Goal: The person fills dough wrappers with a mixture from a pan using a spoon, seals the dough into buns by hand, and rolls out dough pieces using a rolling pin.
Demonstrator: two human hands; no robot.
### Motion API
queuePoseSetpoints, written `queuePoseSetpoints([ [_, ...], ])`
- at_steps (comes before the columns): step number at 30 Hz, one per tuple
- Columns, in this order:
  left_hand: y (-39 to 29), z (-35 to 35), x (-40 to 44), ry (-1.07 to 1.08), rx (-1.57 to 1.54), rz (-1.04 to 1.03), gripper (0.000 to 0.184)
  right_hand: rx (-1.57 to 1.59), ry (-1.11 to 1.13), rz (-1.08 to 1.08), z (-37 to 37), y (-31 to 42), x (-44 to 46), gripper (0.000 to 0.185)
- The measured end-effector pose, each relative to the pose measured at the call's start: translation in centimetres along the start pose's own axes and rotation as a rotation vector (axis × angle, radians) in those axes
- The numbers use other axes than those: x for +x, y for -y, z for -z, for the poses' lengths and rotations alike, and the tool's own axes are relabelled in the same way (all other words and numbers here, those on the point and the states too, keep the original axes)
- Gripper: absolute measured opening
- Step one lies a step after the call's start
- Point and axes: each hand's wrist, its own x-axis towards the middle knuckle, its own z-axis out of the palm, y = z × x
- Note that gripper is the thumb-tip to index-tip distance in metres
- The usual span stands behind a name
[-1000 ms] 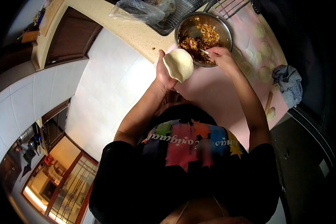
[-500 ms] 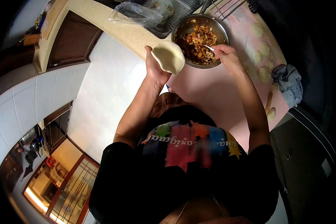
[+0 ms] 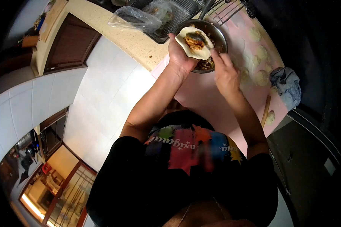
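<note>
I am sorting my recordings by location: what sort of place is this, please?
Likely a home kitchen: chopped food in a metal container, and pale dough pieces on a pink mat.

My pale, wavy-edged dough round (image 3: 204,54) lies cupped in my left hand (image 3: 179,57), partly over the metal bowl (image 3: 222,41). Chunky brown filling (image 3: 195,46) sits mid-dough; the spoon (image 3: 196,36) I grip in my right hand (image 3: 227,72) rests against it.

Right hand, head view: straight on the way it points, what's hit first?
Likely the right edge of the dough wrapper in the left hand; the right hand looks close to it. The metal bowl lies beyond, apparently lower, but depth is unclear.
</note>
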Motion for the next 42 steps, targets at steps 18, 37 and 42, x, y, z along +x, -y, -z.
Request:
queuePoseSetpoints([
  [18, -2.6, 7.4, -5.2, -0.185, 0.182, 0.003, 0.073, -0.268, 0.620, -0.351, -4.5, -3.6, 1.7, 0.028],
  [37, -2.0, 7.2, -5.8, -0.190, 0.199, 0.055, 0.077, 1.027, 0.541, -0.851, -5.7, -6.8, -1.2, 0.024],
  [42, -1.8, 6.2, -6.4, -0.144, 0.158, 0.012, 0.079, 1.149, 0.440, -0.901, -5.8, -7.8, -2.7, 0.026],
])
